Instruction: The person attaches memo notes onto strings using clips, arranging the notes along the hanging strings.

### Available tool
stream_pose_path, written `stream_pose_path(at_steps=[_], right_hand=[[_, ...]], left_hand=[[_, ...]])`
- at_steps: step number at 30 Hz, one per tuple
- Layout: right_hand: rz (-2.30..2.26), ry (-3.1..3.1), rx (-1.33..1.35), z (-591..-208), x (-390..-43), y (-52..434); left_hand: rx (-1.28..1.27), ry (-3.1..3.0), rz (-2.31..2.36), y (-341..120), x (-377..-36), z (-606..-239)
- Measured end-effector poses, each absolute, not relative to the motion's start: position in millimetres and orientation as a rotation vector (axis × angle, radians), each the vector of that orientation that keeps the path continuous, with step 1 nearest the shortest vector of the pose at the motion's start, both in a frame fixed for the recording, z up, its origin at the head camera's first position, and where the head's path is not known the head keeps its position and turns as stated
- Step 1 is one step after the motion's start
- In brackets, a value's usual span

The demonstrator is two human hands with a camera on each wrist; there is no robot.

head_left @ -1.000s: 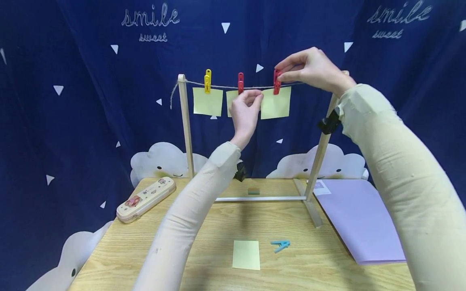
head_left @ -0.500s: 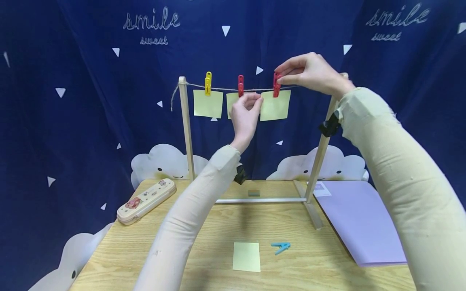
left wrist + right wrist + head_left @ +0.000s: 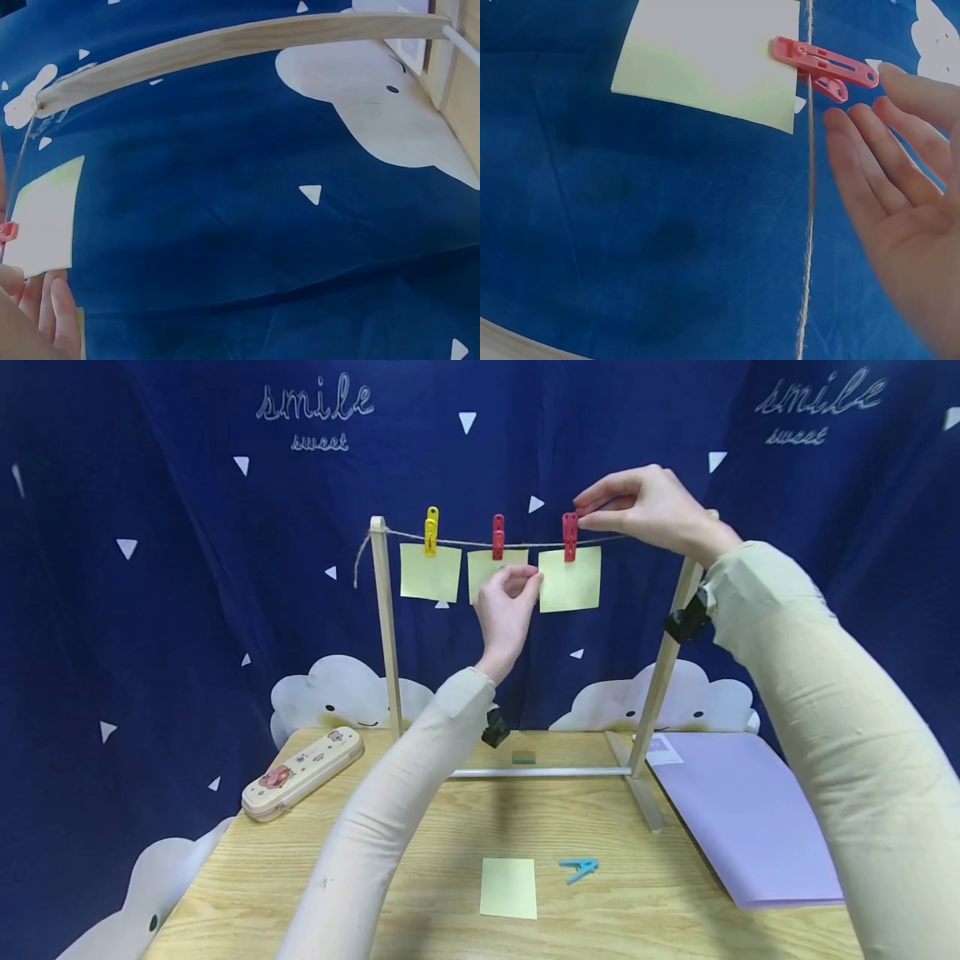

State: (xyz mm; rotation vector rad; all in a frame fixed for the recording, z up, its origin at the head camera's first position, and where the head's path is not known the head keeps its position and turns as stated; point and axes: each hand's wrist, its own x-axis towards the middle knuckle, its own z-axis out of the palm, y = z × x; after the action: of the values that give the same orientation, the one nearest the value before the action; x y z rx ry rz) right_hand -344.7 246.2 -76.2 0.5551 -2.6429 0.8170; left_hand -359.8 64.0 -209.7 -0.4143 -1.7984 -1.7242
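Three pale yellow sticky notes hang from a string (image 3: 517, 544). A yellow clothespin (image 3: 431, 532) clips the left note (image 3: 430, 572), and a red clothespin (image 3: 498, 537) the middle note (image 3: 480, 568). Another red clothespin (image 3: 570, 537) holds the right note (image 3: 570, 581). My right hand (image 3: 660, 512) is beside this clothespin's upper end; the right wrist view shows its fingers spread and apart from the clothespin's handles (image 3: 832, 71). My left hand (image 3: 504, 610) partly covers the middle note, fingertips right at the right note's left edge, fingers (image 3: 56, 307) loosely bent.
Wooden posts (image 3: 384, 610) and a white bar (image 3: 540, 772) form the rack. On the table lie a loose sticky note (image 3: 508, 888), a blue clothespin (image 3: 579, 868), a small greenish block (image 3: 523, 757), a pencil case (image 3: 300, 774) and a purple folder (image 3: 742, 818).
My right hand lets go of the red clothespin and backs off slightly to the right. My left hand slides down along the right note's edge; that note now hangs straighter.
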Motion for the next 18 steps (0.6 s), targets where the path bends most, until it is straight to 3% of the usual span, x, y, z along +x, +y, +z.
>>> stream_pose_path(at_steps=[9, 18], right_hand=[[0.819, -2.558, 0.592, -86.0, -333.3, 260.8], [0.957, -2.537, 0.680, -123.5, -316.9, 285.0]], left_hand=[[-0.433, -1.799, -1.718, 60.2, -361.1, -223.3], [-0.473, -1.876, -1.706, 47.9, -357.1, -254.2]])
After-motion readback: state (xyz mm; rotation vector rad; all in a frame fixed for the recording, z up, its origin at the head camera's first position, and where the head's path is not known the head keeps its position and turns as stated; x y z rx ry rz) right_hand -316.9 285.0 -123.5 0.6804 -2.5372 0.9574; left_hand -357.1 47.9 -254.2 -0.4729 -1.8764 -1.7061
